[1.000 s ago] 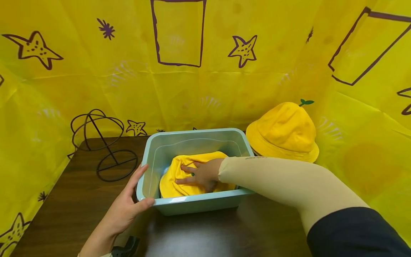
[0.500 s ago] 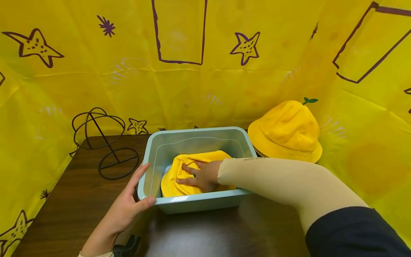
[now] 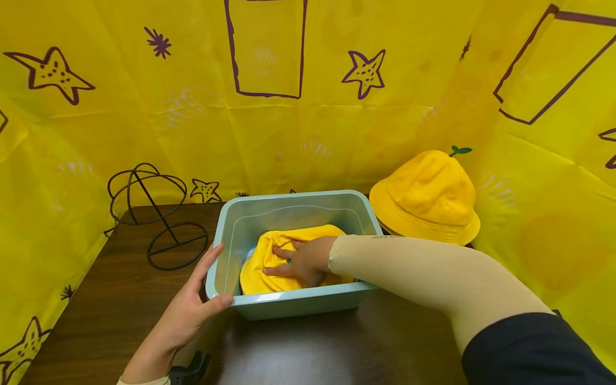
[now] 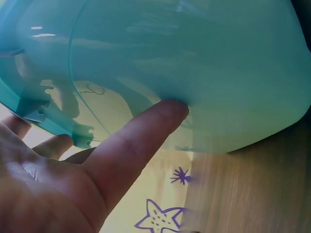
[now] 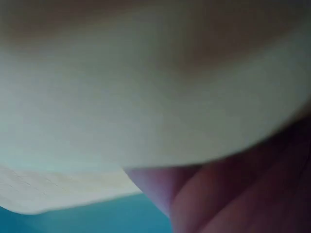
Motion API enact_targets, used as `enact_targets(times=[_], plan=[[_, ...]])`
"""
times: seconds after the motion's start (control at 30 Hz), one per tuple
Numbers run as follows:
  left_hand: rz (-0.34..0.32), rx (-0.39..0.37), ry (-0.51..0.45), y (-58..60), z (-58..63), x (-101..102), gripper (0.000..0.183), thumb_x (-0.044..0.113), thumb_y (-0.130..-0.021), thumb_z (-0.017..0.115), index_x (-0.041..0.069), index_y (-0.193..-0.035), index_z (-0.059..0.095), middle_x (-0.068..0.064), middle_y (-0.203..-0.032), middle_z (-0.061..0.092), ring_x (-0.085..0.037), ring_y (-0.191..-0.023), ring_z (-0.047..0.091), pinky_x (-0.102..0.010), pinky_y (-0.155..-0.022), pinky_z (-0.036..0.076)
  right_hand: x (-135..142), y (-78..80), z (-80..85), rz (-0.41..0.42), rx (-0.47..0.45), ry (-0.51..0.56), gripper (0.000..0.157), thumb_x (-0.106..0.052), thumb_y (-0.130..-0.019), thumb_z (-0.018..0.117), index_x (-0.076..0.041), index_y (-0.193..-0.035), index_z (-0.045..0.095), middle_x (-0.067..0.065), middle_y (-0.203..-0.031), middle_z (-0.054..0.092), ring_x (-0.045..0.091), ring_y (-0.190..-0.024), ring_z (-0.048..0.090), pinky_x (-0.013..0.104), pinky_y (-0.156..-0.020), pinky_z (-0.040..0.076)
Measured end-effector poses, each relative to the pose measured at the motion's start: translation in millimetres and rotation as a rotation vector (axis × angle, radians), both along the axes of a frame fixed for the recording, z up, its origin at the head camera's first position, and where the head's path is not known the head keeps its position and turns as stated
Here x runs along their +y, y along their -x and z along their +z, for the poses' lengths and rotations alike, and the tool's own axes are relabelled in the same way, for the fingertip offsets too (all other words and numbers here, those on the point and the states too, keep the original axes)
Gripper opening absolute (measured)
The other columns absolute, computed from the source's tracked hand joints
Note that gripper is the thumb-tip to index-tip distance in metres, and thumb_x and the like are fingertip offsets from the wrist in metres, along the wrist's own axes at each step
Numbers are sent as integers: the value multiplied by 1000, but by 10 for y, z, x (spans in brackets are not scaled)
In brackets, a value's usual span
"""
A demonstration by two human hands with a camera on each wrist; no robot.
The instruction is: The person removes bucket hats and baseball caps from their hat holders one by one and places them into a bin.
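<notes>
A pale blue-green plastic tub [image 3: 308, 310] stands on the dark wooden table. My left hand [image 3: 180, 318] holds its near left corner, thumb over the front rim and fingertips at the left rim. In the left wrist view one finger [image 4: 141, 136] presses against the outer wall of the tub [image 4: 194, 58]. Inside lies a crumpled yellow bucket hat [image 3: 257, 270]. Spread fingers of my right hand [image 3: 308, 262] rest on this hat, with a small green tip showing between them. The right wrist view is blurred, mostly pale cloth with part of my right hand [image 5: 233, 208] below.
Behind the tub at the right sits another yellow bucket hat [image 3: 425, 195], topped by a green sprout [image 3: 460, 151]. A black wire hat stand [image 3: 168, 230] is at the back left. Yellow patterned sheeting [image 3: 289, 133] walls in the table [image 3: 110, 299].
</notes>
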State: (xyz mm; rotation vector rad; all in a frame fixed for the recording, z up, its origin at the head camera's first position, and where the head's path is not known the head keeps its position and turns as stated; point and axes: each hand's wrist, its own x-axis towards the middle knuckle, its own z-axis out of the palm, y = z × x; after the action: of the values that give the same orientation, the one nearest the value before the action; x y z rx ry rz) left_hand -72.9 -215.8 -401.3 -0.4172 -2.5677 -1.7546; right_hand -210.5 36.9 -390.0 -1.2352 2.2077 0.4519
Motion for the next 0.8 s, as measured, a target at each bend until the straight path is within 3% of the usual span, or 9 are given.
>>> enact_targets(times=[0.2, 0.33, 0.5, 0.6, 0.73, 0.8], plan=[[0, -19, -2, -9, 4, -6, 90, 10, -88, 74, 27, -159, 23, -12, -165, 4, -46, -142, 11, -73, -100, 18, 4, 22, 216, -35, -78, 75, 96, -43, -85, 78, -63, -150, 10, -7, -166, 0, 24, -145, 23, 43, -108, 33], [0, -15, -10, -14, 11, -4, 90, 10, -87, 75, 26, -159, 24, -11, -165, 4, -46, -143, 9, -75, -100, 15, 60, 1, 392, -46, -84, 126, 95, -53, -82, 78, -63, -149, 11, -8, -166, -1, 19, -142, 29, 39, -105, 35], [-3, -11, -6, -15, 0, -8, 90, 11, -87, 75, 27, -159, 24, -12, -165, 3, -47, -143, 8, -73, -100, 16, 248, -61, 647, -39, -92, 250, 96, -50, -82, 79, -54, -154, 16, -3, -166, -2, 22, -141, 32, 38, -106, 36], [-5, -32, 0, -17, 0, -13, 88, 11, -89, 73, 29, -159, 22, -10, -165, 2, -45, -142, 12, -50, -108, 27, 391, -111, 782, -53, -106, 327, 96, -47, -83, 79, -48, -157, 17, 0, -166, -4, 24, -140, 35, 39, -105, 38], [-16, -53, -28, -15, 5, -15, 87, 9, -91, 71, 30, -159, 22, -10, -165, -1, -43, -141, 17, -15, -95, 34, 573, -168, 938, -94, -106, 404, 99, -47, -82, 80, -46, -158, 15, -1, -166, -6, 23, -136, 40, 39, -104, 38], [-25, -44, -46, -13, 8, -13, 87, 8, -91, 71, 29, -159, 22, -12, -165, -1, -44, -140, 16, -13, -93, 34, 665, -179, 1005, -109, -95, 437, 100, -50, -82, 79, -46, -158, 13, -3, -166, -8, 23, -136, 40, 40, -104, 38]])
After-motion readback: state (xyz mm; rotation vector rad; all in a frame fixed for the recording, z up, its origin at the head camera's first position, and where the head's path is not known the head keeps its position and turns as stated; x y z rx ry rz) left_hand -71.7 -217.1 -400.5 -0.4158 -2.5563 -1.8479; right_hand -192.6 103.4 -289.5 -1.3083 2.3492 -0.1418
